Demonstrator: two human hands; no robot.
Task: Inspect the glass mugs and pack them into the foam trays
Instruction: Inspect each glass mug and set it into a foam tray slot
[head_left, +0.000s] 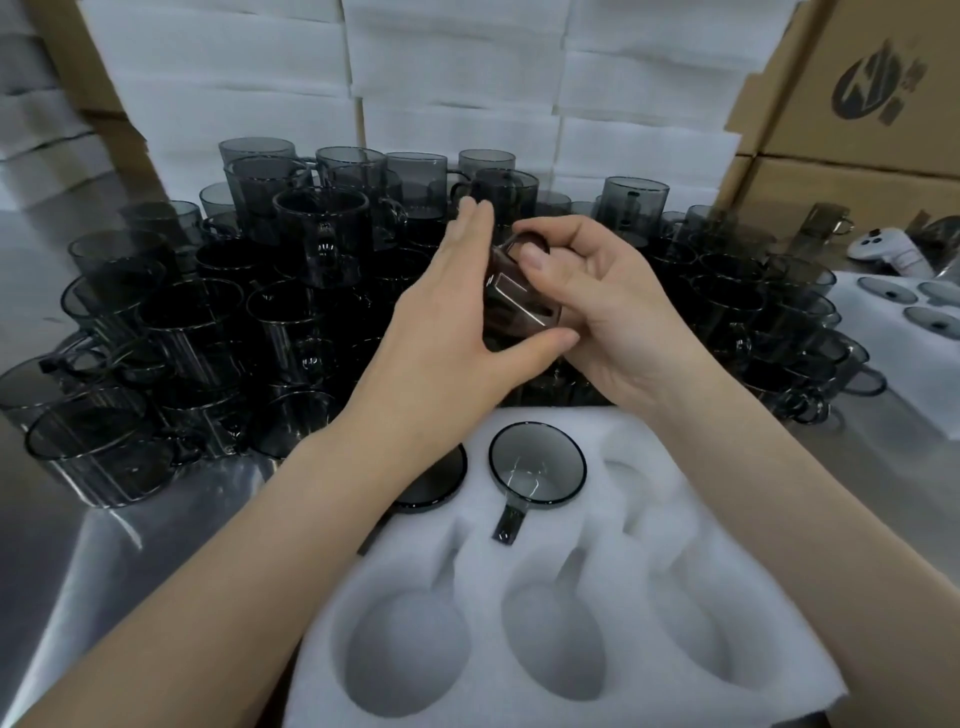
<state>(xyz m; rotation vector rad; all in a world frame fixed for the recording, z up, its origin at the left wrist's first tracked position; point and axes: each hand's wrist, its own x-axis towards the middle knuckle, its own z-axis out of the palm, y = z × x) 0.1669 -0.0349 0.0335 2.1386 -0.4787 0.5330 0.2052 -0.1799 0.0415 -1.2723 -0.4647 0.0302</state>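
Observation:
I hold one smoky glass mug (511, 306) tilted above the crowd of loose mugs (208, 332). My right hand (597, 306) grips its handle from the right, thumb on top. My left hand (457, 312) cups the mug's body from the left, fingers stretched over it and thumb under its rim. Just below lies a white foam tray (623, 551) at the table's front. One mug (537, 462) sits in its back middle pocket, handle toward me. Another mug (436, 480) in the back left pocket is partly hidden by my left forearm. The three front pockets hold nothing.
Stacks of white foam sheets (457, 78) rise behind the mugs. Cardboard boxes (862, 104) stand at the back right. A second foam tray (904, 332) with mugs in it lies at the right, beside a white controller (883, 249). The table (119, 540) is shiny metal.

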